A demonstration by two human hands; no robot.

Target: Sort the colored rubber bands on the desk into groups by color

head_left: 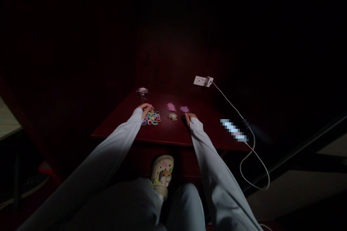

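Observation:
A loose pile of several pastel hair ties (153, 118) lies on the left part of a dark red desk (165, 135). My left hand (145, 108) is bent in over the upper left of this pile, its fingertips drawn together at the ties; whatever may be between them is too small to make out. At the lower right of a purple pile of small bands (184, 109), my right hand (190, 116) rests low over the desk, fingers extended and nothing seen in them. Between the hands are a pink pile (171, 107) and a pale beige pile (172, 116).
A clear round jar (142, 92) stands at the back left corner. On the wall, a socket (201, 81) carries a charger, whose white cable (229, 97) runs down to a blurred-out lit device (233, 130) on the right. Below the desk edge shows a beige clog (162, 173).

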